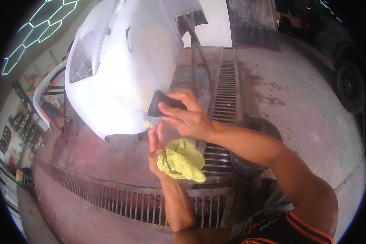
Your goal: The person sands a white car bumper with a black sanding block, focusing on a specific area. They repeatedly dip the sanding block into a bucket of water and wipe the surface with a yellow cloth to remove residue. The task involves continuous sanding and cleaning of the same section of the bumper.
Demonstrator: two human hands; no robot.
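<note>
A white-primed car bumper (110, 95) stands in front of me, with yellowish patches near its lower right corner. My right hand (191, 116) grips a dark sanding block (155, 103), its face against the bumper's edge. Just below, my left hand (154, 148) has its fingertips raised to the bumper's lower corner. A crumpled yellow-green cloth (181, 160) is held in that hand, between thumb and palm, and hangs over toward the wrist.
Floor grates (225, 89) run away from me and across the front. A dark bucket (258, 130) stands beneath my right forearm. Metal stand legs (194, 53) rise behind the bumper. Another person (49, 107) is at the far left; a vehicle's wheel (349, 85) is at right.
</note>
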